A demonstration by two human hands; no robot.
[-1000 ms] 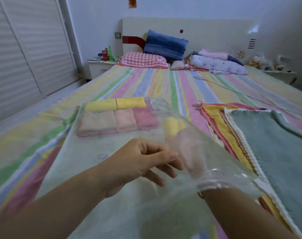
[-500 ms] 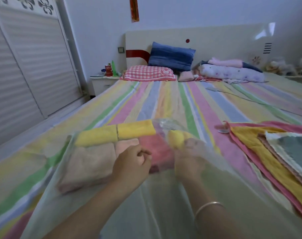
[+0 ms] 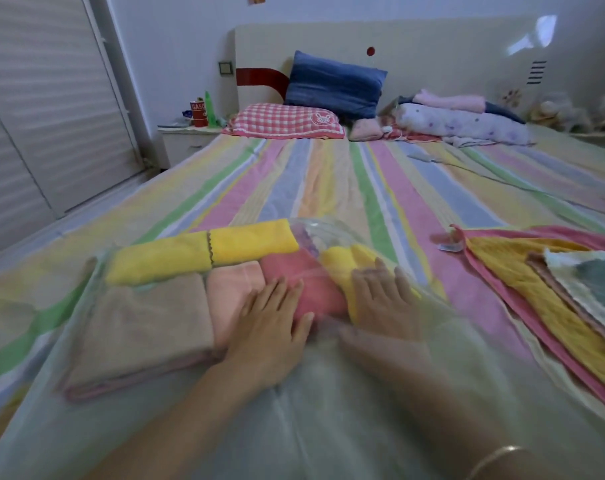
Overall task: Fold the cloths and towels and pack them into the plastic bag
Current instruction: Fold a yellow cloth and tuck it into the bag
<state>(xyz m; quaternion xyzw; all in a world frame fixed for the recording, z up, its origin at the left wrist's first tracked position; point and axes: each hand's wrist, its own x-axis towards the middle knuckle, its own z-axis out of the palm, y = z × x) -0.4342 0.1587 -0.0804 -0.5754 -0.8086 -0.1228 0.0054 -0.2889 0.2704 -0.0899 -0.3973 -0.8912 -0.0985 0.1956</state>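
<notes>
Your left hand (image 3: 270, 327) lies flat with its fingers straight and slightly spread. It presses down on top of the plastic bag (image 3: 294, 427), which is spread over the striped bed (image 3: 328, 181) in front of you, and it grasps nothing. Under its fingers, seen through the film, are a pale pink cloth (image 3: 230, 289) and a deep pink cloth (image 3: 308, 282), folded and lying side by side. Just to the left of that hand sits a folded beige towel (image 3: 138, 327), touching the pale pink cloth. Beyond the fingertips, a row of long yellow cloths (image 3: 204, 252) runs across the far end of the bag. Your right hand (image 3: 380, 303) is just beside the left, also released, with straight fingers resting on a folded yellow cloth (image 3: 342, 268) that lies against the deep pink one. This hand and its forearm look hazy, as though they are inside the bag under the film, though the blur makes that hard to be sure of. A bracelet (image 3: 495, 459) shows on that wrist near the bottom edge. Well to the right of the right hand, outside the bag, a pile of unfolded towels (image 3: 502, 271) lies flat on the bed, with pink lowest, yellow above it and a grey-green towel (image 3: 598, 285) on top.
</notes>
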